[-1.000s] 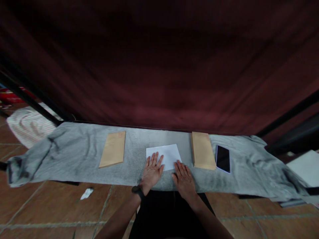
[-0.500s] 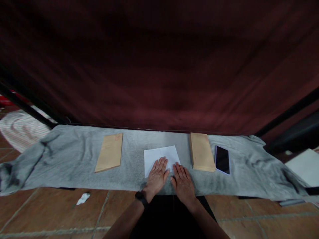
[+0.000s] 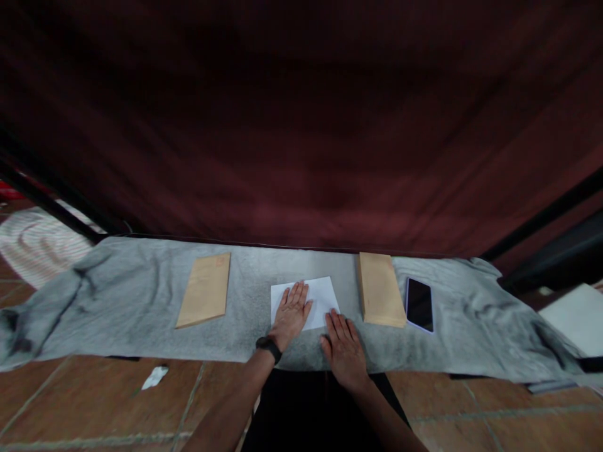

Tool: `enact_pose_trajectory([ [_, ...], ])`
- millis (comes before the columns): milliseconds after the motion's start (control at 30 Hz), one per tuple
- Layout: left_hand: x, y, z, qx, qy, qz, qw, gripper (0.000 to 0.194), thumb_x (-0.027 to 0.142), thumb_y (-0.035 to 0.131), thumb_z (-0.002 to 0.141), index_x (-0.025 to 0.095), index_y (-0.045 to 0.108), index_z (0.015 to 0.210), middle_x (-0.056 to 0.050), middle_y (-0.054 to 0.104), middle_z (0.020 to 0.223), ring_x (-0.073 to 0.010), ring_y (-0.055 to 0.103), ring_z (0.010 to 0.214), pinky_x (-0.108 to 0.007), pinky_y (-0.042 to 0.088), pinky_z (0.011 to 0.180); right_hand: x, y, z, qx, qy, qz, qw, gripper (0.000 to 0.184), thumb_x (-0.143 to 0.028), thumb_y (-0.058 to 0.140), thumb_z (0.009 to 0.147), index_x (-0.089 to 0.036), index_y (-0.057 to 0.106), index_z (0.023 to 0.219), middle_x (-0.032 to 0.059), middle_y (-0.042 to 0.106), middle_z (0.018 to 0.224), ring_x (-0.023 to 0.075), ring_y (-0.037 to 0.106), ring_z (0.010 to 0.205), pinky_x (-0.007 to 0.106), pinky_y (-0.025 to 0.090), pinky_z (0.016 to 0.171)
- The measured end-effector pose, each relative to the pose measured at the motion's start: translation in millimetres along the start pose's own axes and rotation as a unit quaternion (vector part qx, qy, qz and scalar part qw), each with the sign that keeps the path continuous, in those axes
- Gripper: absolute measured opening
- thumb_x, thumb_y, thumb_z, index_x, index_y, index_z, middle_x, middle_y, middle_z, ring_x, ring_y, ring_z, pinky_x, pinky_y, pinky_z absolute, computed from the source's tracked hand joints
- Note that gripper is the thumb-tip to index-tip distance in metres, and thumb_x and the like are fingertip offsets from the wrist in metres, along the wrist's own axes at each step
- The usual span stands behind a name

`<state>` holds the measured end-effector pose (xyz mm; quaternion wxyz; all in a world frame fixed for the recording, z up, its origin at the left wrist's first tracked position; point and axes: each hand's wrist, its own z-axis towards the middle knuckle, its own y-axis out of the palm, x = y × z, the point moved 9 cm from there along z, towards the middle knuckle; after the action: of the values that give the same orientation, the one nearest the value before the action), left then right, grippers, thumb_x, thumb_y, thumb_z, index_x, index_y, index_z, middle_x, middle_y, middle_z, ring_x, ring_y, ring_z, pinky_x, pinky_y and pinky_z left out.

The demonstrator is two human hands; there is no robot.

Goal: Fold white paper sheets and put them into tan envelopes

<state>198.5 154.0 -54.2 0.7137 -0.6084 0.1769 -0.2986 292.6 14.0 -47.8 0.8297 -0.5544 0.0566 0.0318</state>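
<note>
A white sheet of paper [image 3: 320, 298], seemingly folded, lies on the grey cloth [image 3: 254, 295] in front of me. My left hand [image 3: 292, 311] rests flat on its left part, fingers stretched out and holding nothing. A dark band circles that wrist. My right hand [image 3: 345, 345] also lies flat, its fingertips at the paper's lower right corner and its palm over the cloth. Right of the paper sits a thick stack of brown envelopes [image 3: 382, 289]. Off to the left is a thinner brown envelope or small pile [image 3: 205, 290] with a faint reddish mark near its top.
A phone [image 3: 419, 305] with a pale purple edge lies right of the envelope stack. Behind the cloth hangs a dark red curtain [image 3: 301, 157]. Crumpled white paper [image 3: 155, 377] is on the tiled floor [image 3: 94, 402]. A white flat object [image 3: 575, 320] stands at the far right.
My left hand has slid up and to the left across the paper, uncovering its lower middle. My right hand has stayed nearly in place at the corner.
</note>
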Motion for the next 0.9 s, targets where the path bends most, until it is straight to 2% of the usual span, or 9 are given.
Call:
enact_pose_trajectory([
  [133,-4,-0.7,8,-0.012,-0.027,0.002,1.000,0.056,0.039,0.025,0.104,0.014,0.039,0.153,-0.012,0.041,0.158,-0.0233,0.032,0.150,-0.046,0.026,0.123,1,0,-1,0.005,0.001,-0.002,1.000,0.057,-0.041,0.041,0.103,-0.017,0.037,0.155,0.0105,0.046,0.155,0.0264,0.046,0.139,0.044,0.028,0.119],
  [233,0,0.3,3,-0.019,-0.022,0.002,1.000,0.058,0.041,0.027,0.104,0.012,0.038,0.153,-0.012,0.039,0.159,-0.0266,0.029,0.151,-0.049,0.025,0.123,0,0,-1,0.008,-0.003,-0.002,1.000,0.059,-0.041,0.041,0.103,-0.018,0.032,0.157,0.0100,0.046,0.155,0.0258,0.046,0.140,0.044,0.028,0.119],
  [500,19,-7.2,-44,-0.006,0.068,-0.001,0.998,0.057,0.046,0.031,0.104,0.024,0.032,0.157,-0.003,0.036,0.162,-0.0252,0.025,0.152,-0.051,0.020,0.124,1,1,-2,0.003,0.002,-0.005,1.000,0.056,-0.041,0.040,0.104,-0.017,0.038,0.154,0.0100,0.046,0.155,0.0259,0.046,0.140,0.044,0.027,0.119],
  [667,31,-21.9,-71,-0.005,0.130,-0.005,0.991,0.054,0.049,0.033,0.104,0.032,0.031,0.156,0.002,0.034,0.163,-0.0230,0.026,0.152,-0.050,0.021,0.124,0,2,-1,-0.005,-0.003,-0.002,1.000,0.057,-0.041,0.040,0.103,-0.017,0.036,0.155,0.0109,0.046,0.154,0.0259,0.045,0.141,0.045,0.028,0.119],
  [900,35,-36.1,-88,-0.010,0.165,-0.006,0.986,0.055,0.045,0.037,0.104,0.035,0.026,0.157,0.003,0.034,0.162,-0.0207,0.030,0.150,-0.047,0.027,0.123,2,0,-2,-0.018,0.006,0.009,1.000,0.056,-0.041,0.041,0.104,-0.018,0.038,0.154,0.0105,0.044,0.155,0.0258,0.045,0.141,0.046,0.029,0.119],
])
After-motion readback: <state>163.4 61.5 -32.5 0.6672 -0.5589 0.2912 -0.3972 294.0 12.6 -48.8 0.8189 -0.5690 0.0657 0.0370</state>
